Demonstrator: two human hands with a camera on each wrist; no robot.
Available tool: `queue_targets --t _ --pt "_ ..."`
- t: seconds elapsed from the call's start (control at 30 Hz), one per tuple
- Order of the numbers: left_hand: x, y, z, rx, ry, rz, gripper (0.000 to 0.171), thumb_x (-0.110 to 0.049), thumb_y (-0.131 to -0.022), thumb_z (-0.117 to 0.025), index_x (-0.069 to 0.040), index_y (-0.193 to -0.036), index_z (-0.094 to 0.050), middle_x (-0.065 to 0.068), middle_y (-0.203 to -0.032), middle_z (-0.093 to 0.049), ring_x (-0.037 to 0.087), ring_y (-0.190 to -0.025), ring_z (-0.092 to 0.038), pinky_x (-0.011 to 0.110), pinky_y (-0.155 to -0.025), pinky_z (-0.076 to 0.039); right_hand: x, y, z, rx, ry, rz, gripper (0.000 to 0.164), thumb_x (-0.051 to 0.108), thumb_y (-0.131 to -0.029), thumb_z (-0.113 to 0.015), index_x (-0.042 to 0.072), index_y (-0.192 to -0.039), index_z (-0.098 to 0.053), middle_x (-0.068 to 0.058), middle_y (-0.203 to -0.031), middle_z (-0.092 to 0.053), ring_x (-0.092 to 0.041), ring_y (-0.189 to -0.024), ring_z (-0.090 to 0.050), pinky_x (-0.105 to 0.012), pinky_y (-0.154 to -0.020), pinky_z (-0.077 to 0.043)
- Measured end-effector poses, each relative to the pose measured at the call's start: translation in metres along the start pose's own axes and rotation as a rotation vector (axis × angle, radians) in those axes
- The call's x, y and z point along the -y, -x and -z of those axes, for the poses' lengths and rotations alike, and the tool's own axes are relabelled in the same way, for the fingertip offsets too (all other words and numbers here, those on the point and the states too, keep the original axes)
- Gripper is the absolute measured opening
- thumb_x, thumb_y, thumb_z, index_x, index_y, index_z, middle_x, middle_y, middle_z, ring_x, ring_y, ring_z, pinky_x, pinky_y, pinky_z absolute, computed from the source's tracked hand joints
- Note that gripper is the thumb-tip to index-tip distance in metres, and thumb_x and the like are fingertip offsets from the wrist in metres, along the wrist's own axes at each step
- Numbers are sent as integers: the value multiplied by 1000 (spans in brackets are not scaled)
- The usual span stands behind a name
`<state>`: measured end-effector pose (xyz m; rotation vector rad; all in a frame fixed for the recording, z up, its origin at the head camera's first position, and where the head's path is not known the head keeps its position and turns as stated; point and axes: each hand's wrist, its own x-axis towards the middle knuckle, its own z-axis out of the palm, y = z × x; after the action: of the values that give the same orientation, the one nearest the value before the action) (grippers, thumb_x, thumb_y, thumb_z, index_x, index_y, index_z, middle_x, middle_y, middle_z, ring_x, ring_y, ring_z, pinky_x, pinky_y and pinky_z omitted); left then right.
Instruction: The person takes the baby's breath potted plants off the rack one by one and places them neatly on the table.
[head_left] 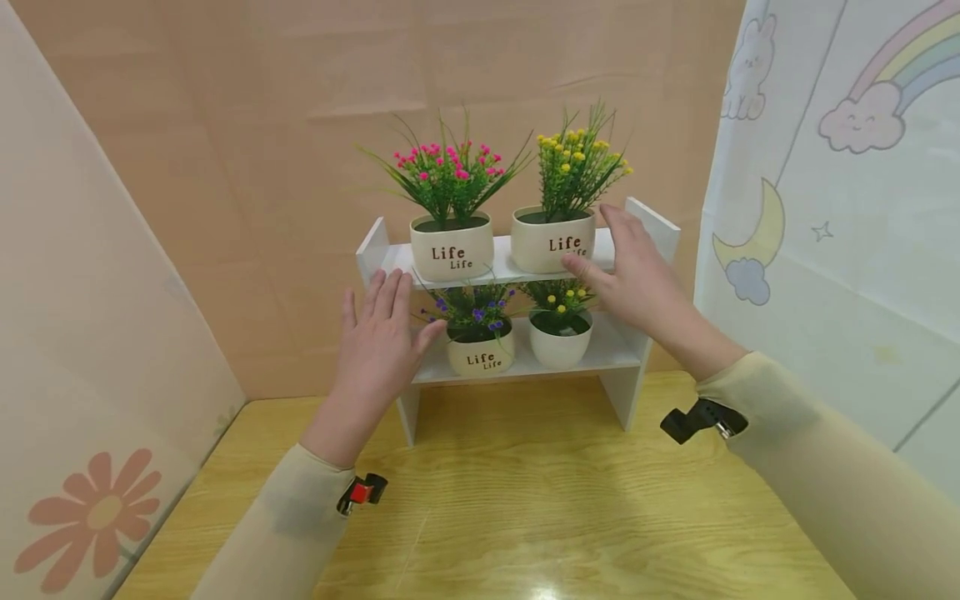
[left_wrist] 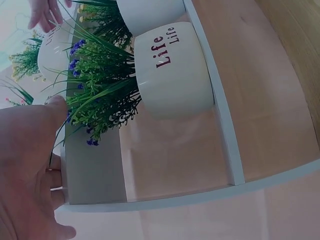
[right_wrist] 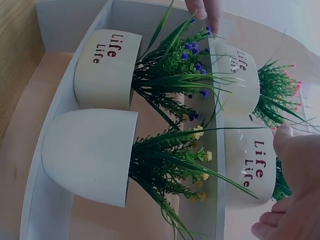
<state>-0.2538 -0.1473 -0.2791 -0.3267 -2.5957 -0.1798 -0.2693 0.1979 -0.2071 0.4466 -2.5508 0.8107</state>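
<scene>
My left hand (head_left: pixel 378 342) is raised at the left end of a white two-tier shelf (head_left: pixel 577 362), its fingers straight and fingertips right at the upper board's edge. Above those fingertips stands a cream pot with pink flowers (head_left: pixel 452 250). At the right, my right hand (head_left: pixel 645 271) is spread beside a cream pot with yellow flowers (head_left: pixel 553 242); the thumb overlaps the pot's front and the fingers reach along its right side. On the lower board, a cream pot with purple flowers (right_wrist: pixel 107 70) stands next to a plain white pot with yellow flowers (right_wrist: pixel 90 155).
The shelf stands on a wood-grain table (head_left: pixel 517 492) against a tan cloth backdrop (head_left: pixel 247 167). Printed side panels close in the left and right, the right panel (head_left: pixel 825 242) showing a moon and rainbow. Raised end boards flank the shelf's top tier.
</scene>
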Motion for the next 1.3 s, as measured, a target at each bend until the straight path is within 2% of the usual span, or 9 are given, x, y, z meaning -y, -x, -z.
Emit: queue_targets --t 0.27,0.4,0.53,0.6,0.77,0.83,0.9,1.07,1.3 --pt "3 0 -3 -1 54 -18 91 -60 -111 -58 -3 -174 -25 20 -179 -27 36 -169 -12 66 -134 -12 -5 -19 -1 36 -124 -107 118 59 -101 -77 6 -177 -4 -26 -181 -10 -48 -165 -17 -72 -130 -19" --pt "5 -1 -6 -8 96 -26 92 -56 -111 -62 -1 -173 -23 23 -177 -27 38 -169 -10 58 -136 -14 -5 -28 -2 58 -198 -151 121 58 -99 -79 8 -178 -3 -23 -182 -12 -46 -166 -18 -70 -130 -20" --pt "6 -2 -9 -30 131 -38 93 -54 -110 -65 1 -172 -24 25 -177 -27 39 -169 -10 48 -137 -10 -6 -35 -1 73 -296 -182 121 54 -98 -82 10 -178 -2 -20 -183 -11 -43 -167 -15 -66 -133 -19" --pt "6 -2 -11 -43 142 -37 93 -53 -110 -66 1 -172 -24 25 -176 -27 39 -169 -11 47 -137 -10 -5 -39 -1 77 -345 -175 118 50 -98 -83 9 -178 -7 -19 -182 -17 -40 -166 -18 -63 -133 -21" --pt "5 -2 -11 -42 148 -17 91 -53 -111 -63 0 -173 -23 23 -177 -26 38 -169 -9 49 -137 -13 0 -47 -3 109 -415 -167 104 45 -97 -86 6 -172 -25 -22 -163 -46 -35 -147 -45 -55 -122 -38" --pt "5 -1 -12 -35 151 -9 91 -54 -111 -62 0 -173 -22 23 -178 -24 38 -169 -8 50 -137 -13 2 -49 -5 120 -432 -186 103 44 -97 -86 4 -170 -25 -21 -156 -50 -34 -139 -50 -52 -118 -41" --pt "4 -1 -12 -32 155 -1 91 -54 -111 -61 -1 -173 -21 22 -178 -23 37 -169 -7 50 -137 -12 4 -51 -7 124 -460 -202 105 43 -97 -87 4 -170 -24 -21 -156 -51 -33 -138 -52 -49 -118 -42" --pt "4 -1 -12 -28 160 8 90 -55 -112 -59 -1 -173 -21 21 -179 -22 37 -170 -6 50 -137 -12 4 -56 -9 120 -490 -241 111 42 -96 -88 4 -172 -18 -21 -162 -47 -34 -142 -48 -49 -122 -38" --pt "1 -2 -11 -21 158 10 90 -55 -112 -58 -1 -173 -20 22 -179 -22 37 -169 -6 47 -138 -10 3 -57 -7 127 -476 -265 113 43 -95 -89 4 -173 -17 -22 -163 -46 -35 -143 -46 -50 -124 -36"
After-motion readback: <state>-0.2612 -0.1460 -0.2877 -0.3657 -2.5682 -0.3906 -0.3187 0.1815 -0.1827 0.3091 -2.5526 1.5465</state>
